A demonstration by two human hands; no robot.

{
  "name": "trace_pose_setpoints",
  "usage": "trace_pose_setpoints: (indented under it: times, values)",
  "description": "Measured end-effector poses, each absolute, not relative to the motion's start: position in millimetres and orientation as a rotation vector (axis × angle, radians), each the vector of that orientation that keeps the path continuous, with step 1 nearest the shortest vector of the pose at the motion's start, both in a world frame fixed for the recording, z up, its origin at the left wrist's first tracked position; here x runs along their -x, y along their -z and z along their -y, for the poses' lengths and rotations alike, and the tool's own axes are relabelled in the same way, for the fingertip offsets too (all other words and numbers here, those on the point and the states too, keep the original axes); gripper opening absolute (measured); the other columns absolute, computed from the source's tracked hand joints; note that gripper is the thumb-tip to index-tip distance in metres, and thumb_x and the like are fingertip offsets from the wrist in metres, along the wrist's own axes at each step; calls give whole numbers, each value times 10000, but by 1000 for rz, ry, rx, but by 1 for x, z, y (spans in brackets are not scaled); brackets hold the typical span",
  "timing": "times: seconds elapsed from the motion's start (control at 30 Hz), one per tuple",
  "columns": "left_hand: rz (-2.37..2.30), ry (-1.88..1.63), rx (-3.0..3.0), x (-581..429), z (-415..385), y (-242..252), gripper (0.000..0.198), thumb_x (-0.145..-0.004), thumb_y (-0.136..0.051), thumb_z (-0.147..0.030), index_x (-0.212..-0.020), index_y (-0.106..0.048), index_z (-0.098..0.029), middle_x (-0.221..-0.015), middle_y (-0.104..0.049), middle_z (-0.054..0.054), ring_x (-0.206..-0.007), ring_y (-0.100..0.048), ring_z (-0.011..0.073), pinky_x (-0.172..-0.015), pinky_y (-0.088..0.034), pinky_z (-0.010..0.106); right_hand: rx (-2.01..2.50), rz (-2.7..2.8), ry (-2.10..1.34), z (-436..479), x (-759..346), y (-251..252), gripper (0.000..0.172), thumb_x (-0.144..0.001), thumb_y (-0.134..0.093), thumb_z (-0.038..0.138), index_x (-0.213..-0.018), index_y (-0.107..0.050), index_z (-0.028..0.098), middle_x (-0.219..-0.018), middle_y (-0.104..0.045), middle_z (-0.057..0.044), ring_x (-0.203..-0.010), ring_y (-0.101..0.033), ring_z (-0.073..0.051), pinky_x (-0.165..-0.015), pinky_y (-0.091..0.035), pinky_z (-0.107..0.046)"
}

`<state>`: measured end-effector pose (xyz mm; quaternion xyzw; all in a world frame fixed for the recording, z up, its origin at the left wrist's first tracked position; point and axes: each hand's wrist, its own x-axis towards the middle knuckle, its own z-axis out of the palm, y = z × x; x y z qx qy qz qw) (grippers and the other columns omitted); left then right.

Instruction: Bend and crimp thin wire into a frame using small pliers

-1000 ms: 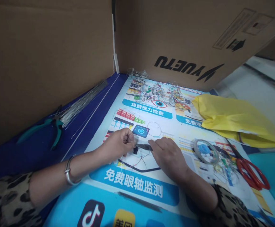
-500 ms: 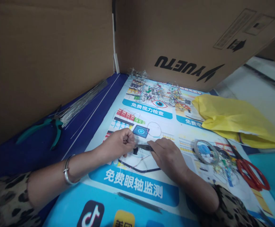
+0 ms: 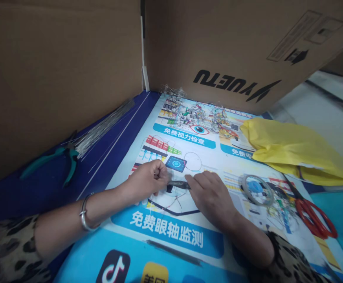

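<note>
Cardboard walls (image 3: 71,59) stand left and far of the printed sheet (image 3: 83,255) I'm watching. On my feed the left hand (image 3: 147,179) is pinched closed on fine wire (image 3: 167,207), which trails toward the near side. The right hand (image 3: 214,196) curls firmly round a slim dark tool (image 3: 179,184), its tip at the left fingertips. Compared with half a second ago, both hands hold position; the tool looks slightly turned.
</note>
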<state>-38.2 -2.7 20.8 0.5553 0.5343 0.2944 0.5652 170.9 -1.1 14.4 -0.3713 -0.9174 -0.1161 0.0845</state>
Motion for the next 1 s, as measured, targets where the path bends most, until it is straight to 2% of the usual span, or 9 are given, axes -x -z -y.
trace_pose_setpoints:
  times: [0.47,0.67,1.0]
  values:
    - [-1295,-666,-1327,39,1,-22,125,-721,-543,-239,-714,-428,-190,-559,-536,-53,-385,-427,54,-374,-330,170,1053,2762,478,2,-172,-13,205,-848,-470,148,-1010,-595,136,-750,-534,-40,-725,-415,-177,-657,-288,-329]
    - [-1307,-657,-1300,39,1,-25,140,-728,-558,-250,-699,-435,-190,-457,-447,-85,-348,-386,50,-353,-307,157,1062,2776,459,1,-173,-11,197,-846,-467,138,-996,-595,140,-749,-534,-38,-721,-403,-179,-655,-279,-333]
    - [-1294,-677,-1311,39,1,-23,149,-713,-567,-224,-684,-425,-189,-453,-454,-85,-342,-378,44,-349,-302,149,1078,2760,440,1,-171,-12,168,-836,-470,120,-939,-598,150,-729,-535,-37,-714,-418,-179,-655,-279,-323]
